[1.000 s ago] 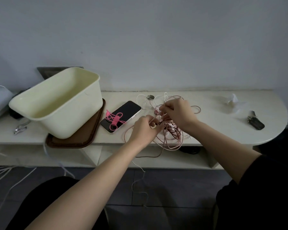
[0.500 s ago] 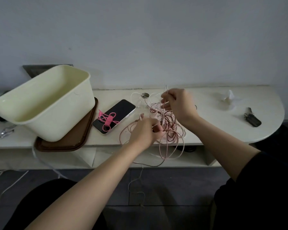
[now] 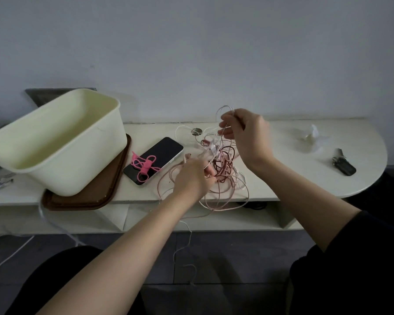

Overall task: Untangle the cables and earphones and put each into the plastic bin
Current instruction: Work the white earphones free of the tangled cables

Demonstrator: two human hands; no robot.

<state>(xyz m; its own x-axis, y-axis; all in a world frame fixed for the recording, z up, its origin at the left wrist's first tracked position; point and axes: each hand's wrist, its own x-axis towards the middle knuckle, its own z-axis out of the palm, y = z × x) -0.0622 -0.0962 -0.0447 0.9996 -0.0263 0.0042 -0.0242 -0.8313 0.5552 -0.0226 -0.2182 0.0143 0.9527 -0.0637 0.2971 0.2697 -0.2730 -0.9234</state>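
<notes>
On the pale shelf top (image 3: pixel 305 160), one tangle of cables (image 3: pixel 224 171) is held by two hands.
Strands low in the tangle are gripped by the curled fingers of the left hand (image 3: pixel 191 179) near the front edge; a pale loop is pinched above it by the right hand (image 3: pixel 246 135). Several pink loops are hung past the front edge, and one thin white strand dangles toward the floor. One cream bin (image 3: pixel 55 142), tilted, is set on one brown tray (image 3: pixel 82 201), whose corner overhangs the same edge. One phone (image 3: pixel 154 159), topped by a pink tied cord (image 3: pixel 146 165), lies between tray and tangle. Bare surface is left between the tangle and one bunch of keys (image 3: pixel 342 164) near the rounded right end.
</notes>
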